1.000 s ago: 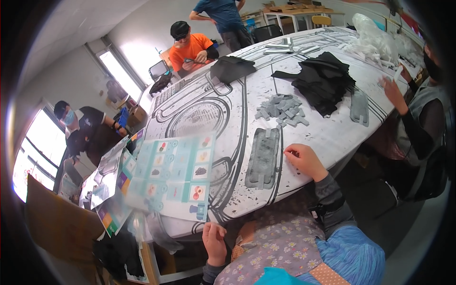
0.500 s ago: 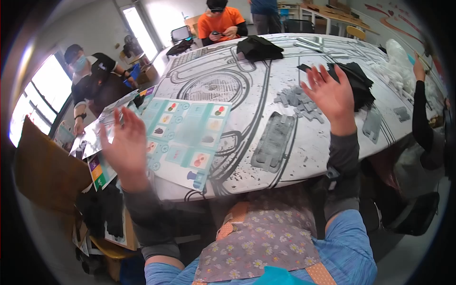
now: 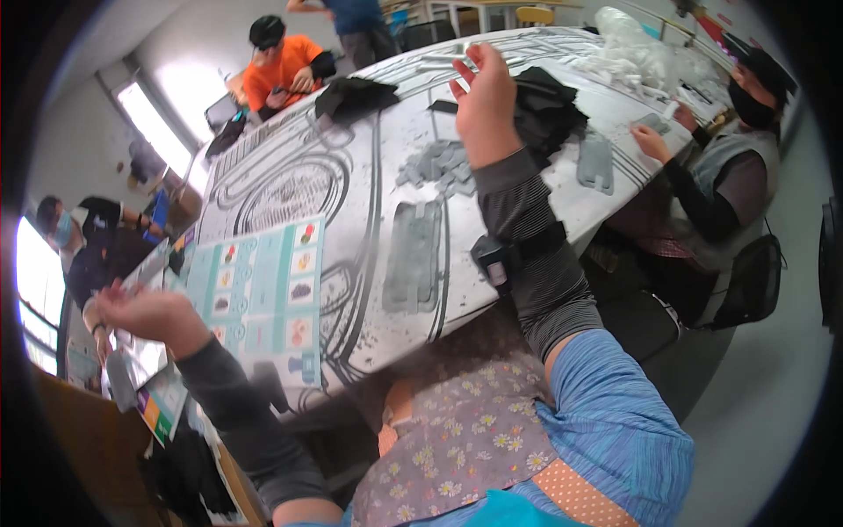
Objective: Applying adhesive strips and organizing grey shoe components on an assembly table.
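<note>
My right hand [image 3: 488, 110] is raised over the far part of the table, palm turned inward, fingers apart and holding nothing. Behind it lies a pile of black cloth [image 3: 549, 105], and beside it a heap of small grey pieces [image 3: 436, 167]. My left hand [image 3: 156, 316] hangs at the left, palm up with loosely curled, parted fingers and nothing visible in it. Close to it is a printed pale-green sheet [image 3: 263, 290] with fruit pictures. Between my arms a long grey flat tray-like piece [image 3: 413, 255] lies on the table. Dark sleeves cover both forearms.
The white table [image 3: 360, 351] bears black line drawings. Another black cloth [image 3: 356, 98], a second grey piece [image 3: 595, 164] and white plastic wrap [image 3: 628, 44] lie on it. Co-workers are at the left, far side and right. A brown cardboard panel [image 3: 88, 430] stands lower left.
The view has turned to the right, bringing the person at the right into sight. My left hand has tipped outward and lower; my right hand is raised farther out. Both hold nothing in both frames.
</note>
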Demonstrator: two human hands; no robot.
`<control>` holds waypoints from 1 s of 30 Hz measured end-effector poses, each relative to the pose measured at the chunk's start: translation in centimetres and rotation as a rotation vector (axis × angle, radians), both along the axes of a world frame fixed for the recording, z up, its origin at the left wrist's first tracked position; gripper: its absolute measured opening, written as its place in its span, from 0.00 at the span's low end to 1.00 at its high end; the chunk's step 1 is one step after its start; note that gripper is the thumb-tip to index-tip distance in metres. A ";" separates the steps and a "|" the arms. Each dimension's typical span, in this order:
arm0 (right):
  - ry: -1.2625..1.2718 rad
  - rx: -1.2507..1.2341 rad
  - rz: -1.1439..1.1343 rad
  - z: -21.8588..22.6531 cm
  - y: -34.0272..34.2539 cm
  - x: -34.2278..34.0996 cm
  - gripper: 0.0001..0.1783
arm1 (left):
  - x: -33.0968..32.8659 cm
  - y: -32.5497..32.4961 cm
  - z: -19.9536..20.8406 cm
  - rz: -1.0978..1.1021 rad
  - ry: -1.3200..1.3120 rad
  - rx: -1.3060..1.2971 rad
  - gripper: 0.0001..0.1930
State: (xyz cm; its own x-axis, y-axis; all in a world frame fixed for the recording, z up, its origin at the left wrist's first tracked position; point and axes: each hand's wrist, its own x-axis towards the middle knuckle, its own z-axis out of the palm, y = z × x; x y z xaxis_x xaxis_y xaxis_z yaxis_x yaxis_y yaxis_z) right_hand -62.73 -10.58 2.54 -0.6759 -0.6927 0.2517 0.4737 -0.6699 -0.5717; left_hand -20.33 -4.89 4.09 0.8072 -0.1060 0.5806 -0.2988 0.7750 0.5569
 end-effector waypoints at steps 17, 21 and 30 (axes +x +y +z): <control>0.890 -0.402 -1.415 0.8 6.2 -3.3 0.20 | -1.8 1.4 -1.2 0.650 -0.489 -0.114 0.31; 0.871 -0.440 -1.393 -1.1 5.1 -2.9 0.14 | -1.3 2.7 -1.5 0.658 -0.509 -0.180 0.33; 0.864 -0.392 -1.422 -3.2 8.0 -2.5 0.19 | -2.3 3.5 -4.3 0.516 -0.354 -0.035 0.32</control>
